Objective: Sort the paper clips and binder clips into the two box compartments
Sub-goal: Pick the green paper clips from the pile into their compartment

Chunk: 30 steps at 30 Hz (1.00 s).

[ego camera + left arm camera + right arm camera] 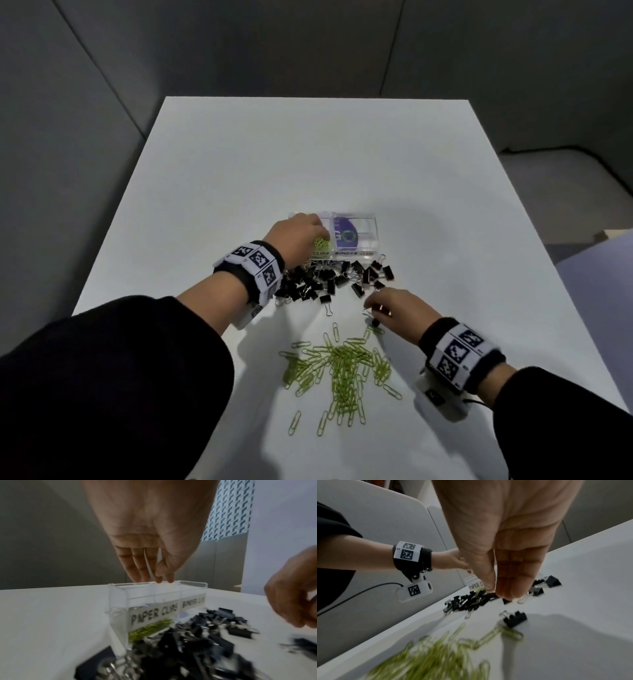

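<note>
Sorting at an early stage, by the look of it. Clear two-compartment box: the paper-clip compartment, under the left hand, holds a few green paper clips; the binder-clip compartment shows no clips. Left hand's fingers hang straight over the rim, holding nothing. Black binder clips lie heaped between the hands, unsorted. Right hand pinches fingertips together at that heap's edge; what it pinches cannot be told. Loose paper clips lie on the counter, nearer the person than the right hand.
</note>
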{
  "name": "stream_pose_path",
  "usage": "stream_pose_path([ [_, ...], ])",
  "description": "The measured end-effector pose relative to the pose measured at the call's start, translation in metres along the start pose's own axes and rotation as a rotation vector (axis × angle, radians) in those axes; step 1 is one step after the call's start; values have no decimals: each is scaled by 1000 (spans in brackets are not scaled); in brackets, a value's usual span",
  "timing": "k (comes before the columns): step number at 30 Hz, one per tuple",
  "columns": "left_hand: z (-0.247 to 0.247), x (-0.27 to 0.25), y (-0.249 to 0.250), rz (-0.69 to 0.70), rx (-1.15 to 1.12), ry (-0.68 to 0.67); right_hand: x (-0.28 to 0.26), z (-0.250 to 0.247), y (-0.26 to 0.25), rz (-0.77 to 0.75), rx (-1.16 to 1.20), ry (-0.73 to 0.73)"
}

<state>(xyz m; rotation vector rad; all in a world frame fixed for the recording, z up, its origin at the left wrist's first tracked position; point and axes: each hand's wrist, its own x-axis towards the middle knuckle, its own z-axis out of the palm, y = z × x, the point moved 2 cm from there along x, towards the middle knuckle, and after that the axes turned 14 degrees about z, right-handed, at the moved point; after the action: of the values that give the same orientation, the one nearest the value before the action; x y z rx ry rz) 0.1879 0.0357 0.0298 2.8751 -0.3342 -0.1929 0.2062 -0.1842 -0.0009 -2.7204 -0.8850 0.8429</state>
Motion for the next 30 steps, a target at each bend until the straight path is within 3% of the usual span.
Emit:
stream_pose_path([
  [3, 13, -32, 28, 64, -54, 87, -19, 17, 11, -25, -73, -8],
  [10, 89, -104, 69, 316, 95, -11, -47, 43, 34, -81, -257, 211],
  [13, 100, -109, 79, 284, 51, -94, -49, 50, 29, -116, -311, 266],
  [16, 106, -113, 83, 196, 51, -276, -45, 47, 19, -109, -299, 233],
  [25, 98, -152, 92, 85, 24, -293, -44, 48, 10, 5, -345, 99],
  [30, 112, -174, 107, 145, -41, -301, -64, 71, -4, -129, -351, 44],
])
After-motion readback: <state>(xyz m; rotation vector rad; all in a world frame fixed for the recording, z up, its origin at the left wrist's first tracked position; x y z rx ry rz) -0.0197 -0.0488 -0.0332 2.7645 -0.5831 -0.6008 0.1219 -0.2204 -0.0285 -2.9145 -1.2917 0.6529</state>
